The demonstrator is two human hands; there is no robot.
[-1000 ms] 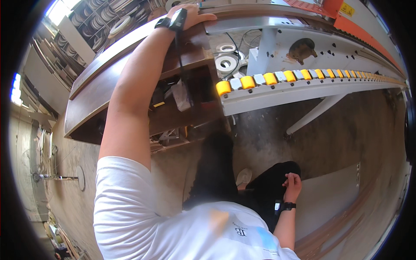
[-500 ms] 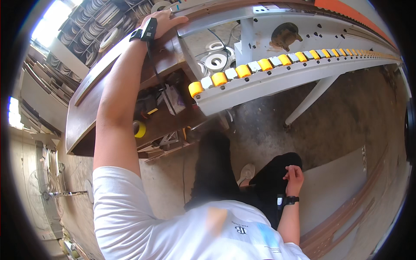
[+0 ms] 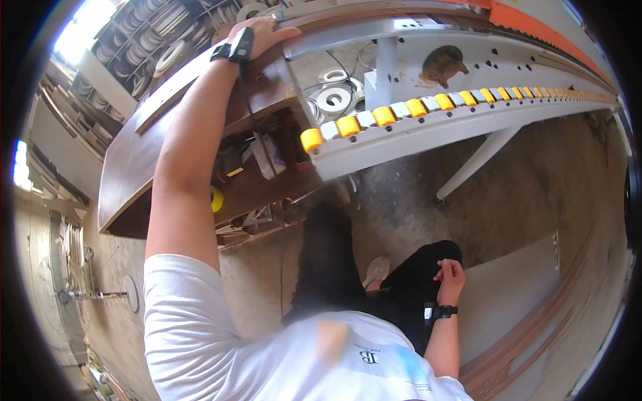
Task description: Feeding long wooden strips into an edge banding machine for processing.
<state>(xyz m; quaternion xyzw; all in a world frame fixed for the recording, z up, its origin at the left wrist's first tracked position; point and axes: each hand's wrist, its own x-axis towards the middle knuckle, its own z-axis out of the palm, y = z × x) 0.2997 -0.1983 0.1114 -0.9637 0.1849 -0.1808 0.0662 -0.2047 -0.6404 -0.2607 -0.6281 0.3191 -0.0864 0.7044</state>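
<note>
Head view: left hand, thumb spread, could slip on the glossy wooden cabinet beneath if leaned on; right hand curled, closure unclear.

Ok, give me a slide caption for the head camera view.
Left hand at the far edge of a brown cabinet beside a yellow-roller rail; right hand by the bent knee.

Left hand apparently on brown cabinet, right hand near knee
</note>
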